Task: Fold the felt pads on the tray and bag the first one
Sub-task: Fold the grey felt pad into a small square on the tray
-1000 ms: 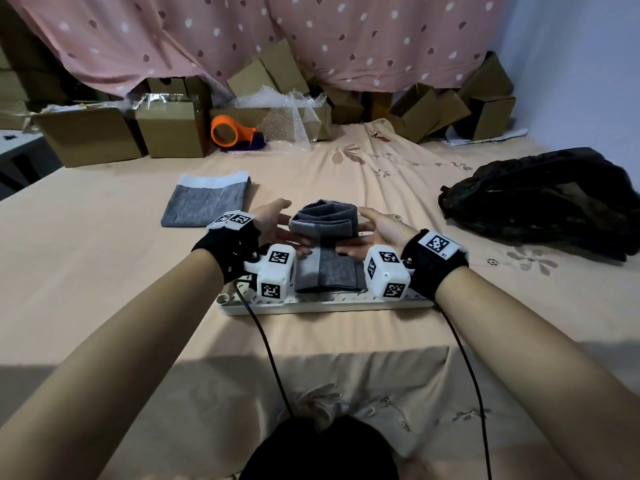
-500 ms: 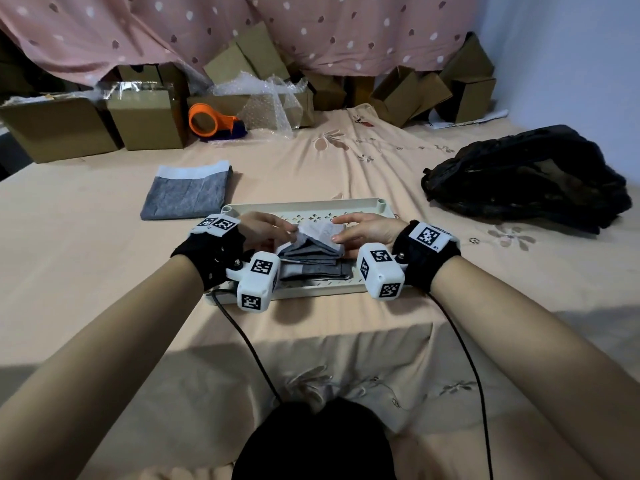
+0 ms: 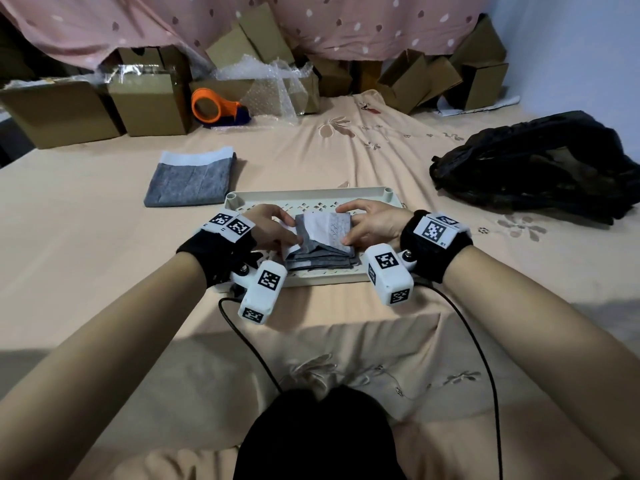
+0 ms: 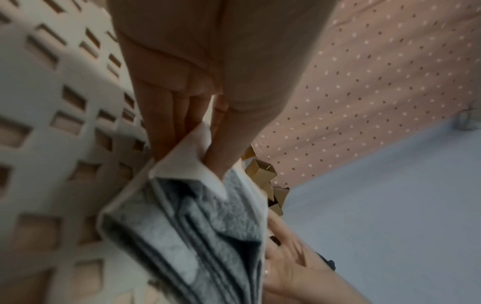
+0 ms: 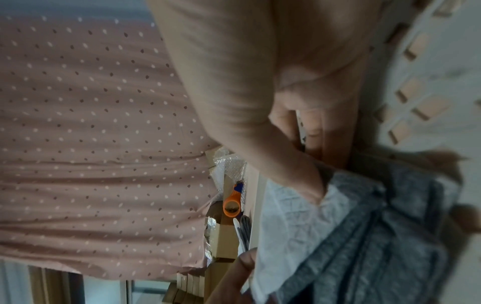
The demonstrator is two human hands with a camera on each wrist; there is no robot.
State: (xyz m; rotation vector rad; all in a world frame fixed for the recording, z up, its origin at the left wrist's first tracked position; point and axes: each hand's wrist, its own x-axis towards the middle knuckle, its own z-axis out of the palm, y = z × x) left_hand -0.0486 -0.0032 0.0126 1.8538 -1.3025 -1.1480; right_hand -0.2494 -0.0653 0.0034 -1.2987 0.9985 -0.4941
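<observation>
A stack of grey felt pads point(image 3: 320, 259) lies on the cream perforated tray point(image 3: 308, 197) in front of me. The top pad point(image 3: 323, 228) is lifted off the stack, its white backing facing up. My left hand point(image 3: 273, 230) pinches its left edge between thumb and fingers point(image 4: 182, 127). My right hand point(image 3: 367, 223) pinches its right edge, the thumb point(image 5: 299, 174) lying on the white side point(image 5: 294, 226). Another folded grey pad point(image 3: 192, 180) with a white strip lies on the bed to the tray's left.
A black bag point(image 3: 540, 168) lies crumpled at the right. Cardboard boxes point(image 3: 145, 102), bubble wrap point(image 3: 270, 81) and an orange tape dispenser point(image 3: 214, 105) line the back under a pink dotted cloth point(image 3: 311, 26). Cables run from both wrists toward me.
A second ago both hands held a rolled grey pad up over the tray. It has come down, and now they hold the top pad low over the stack, white side up.
</observation>
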